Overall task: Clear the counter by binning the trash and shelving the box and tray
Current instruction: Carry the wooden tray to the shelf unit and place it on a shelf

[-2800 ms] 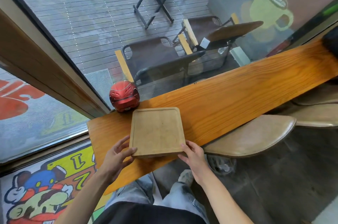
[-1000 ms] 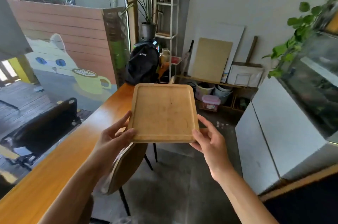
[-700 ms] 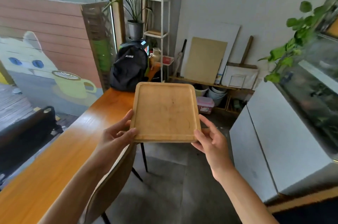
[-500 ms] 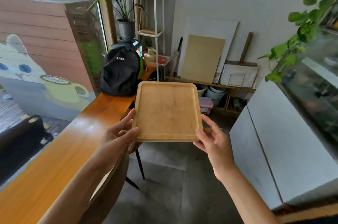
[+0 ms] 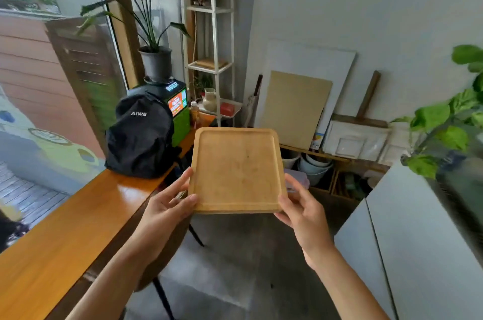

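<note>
- Desk (image 5: 78, 217): long wooden top along the window, at left.
- Shelf (image 5: 210, 40): tall white open frame in the far corner, past the desk's end.
- Backpack (image 5: 141, 136): black, standing on the far end of the desk.
- Tray (image 5: 236, 170): bare wood, held level in the air beside the desk.
- Left hand (image 5: 167, 211): grips the tray's near left corner, thumb on top.
- Right hand (image 5: 303, 212): grips the near right corner, fingers underneath.
</note>
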